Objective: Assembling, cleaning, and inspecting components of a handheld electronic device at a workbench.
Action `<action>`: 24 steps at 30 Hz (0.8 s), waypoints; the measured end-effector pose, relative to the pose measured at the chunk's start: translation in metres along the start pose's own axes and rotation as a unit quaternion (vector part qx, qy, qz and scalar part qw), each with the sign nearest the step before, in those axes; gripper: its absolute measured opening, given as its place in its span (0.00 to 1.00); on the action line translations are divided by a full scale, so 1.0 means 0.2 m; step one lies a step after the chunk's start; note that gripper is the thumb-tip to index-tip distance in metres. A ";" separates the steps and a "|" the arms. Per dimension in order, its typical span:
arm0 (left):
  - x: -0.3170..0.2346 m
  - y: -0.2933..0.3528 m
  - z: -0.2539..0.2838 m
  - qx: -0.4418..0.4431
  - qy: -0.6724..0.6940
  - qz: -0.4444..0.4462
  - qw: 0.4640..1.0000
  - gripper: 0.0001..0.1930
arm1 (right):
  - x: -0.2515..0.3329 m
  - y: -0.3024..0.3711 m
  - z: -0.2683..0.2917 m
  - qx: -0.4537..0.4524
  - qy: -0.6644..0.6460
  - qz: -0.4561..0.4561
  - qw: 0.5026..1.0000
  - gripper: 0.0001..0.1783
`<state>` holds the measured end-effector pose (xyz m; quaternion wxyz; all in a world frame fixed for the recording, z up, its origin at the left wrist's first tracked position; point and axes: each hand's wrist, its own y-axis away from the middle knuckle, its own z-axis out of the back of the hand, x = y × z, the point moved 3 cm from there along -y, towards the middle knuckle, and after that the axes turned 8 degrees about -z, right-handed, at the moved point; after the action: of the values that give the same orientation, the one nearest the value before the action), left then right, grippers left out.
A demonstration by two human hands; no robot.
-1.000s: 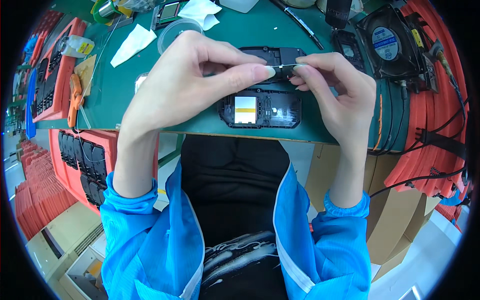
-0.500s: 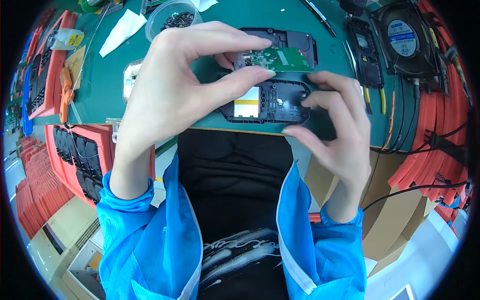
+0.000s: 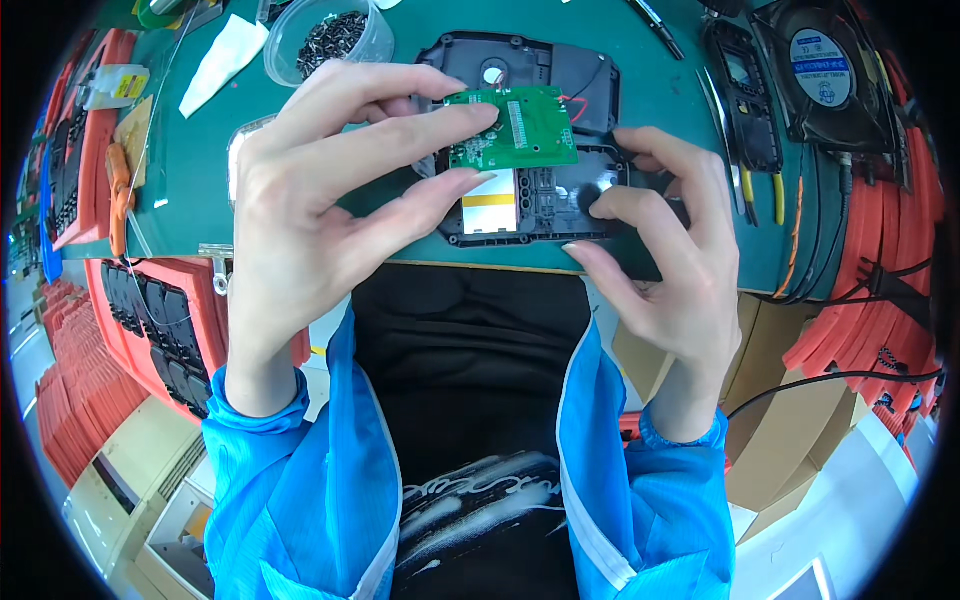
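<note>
My left hand pinches a green circuit board at its left end, with thumb below and fingers above. The board is raised over two black plastic housing halves. Thin red wires show at its right edge, beside the far housing half. Below the board lies the near housing half, open side up, with a silver screen crossed by a yellow strip. Curled round the right end of that near half is my right hand. Its index fingertip reaches inside and its thumb is at the front edge.
A clear tub of small dark screws stands at the back left, near a white paper piece. On the right lie tweezers, another black housing and a fan. An orange-handled tool lies at the left.
The circuit board has tilted to show its face more fully and shifted slightly left. My left index finger now rests on it. The far housing half has shifted; my right hand stays nearly in place.
</note>
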<state>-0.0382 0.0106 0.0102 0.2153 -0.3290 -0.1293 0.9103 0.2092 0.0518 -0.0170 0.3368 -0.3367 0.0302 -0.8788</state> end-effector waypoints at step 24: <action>-0.06 0.12 -0.04 0.017 -0.023 -0.067 0.997 0.23 | -0.02 0.01 -0.02 -0.021 -0.032 0.020 0.999 0.20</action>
<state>-0.0324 -0.0153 0.0006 0.2784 -0.2947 -0.1410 0.9032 0.2094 0.0527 -0.0232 0.3481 -0.3708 0.0452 -0.8598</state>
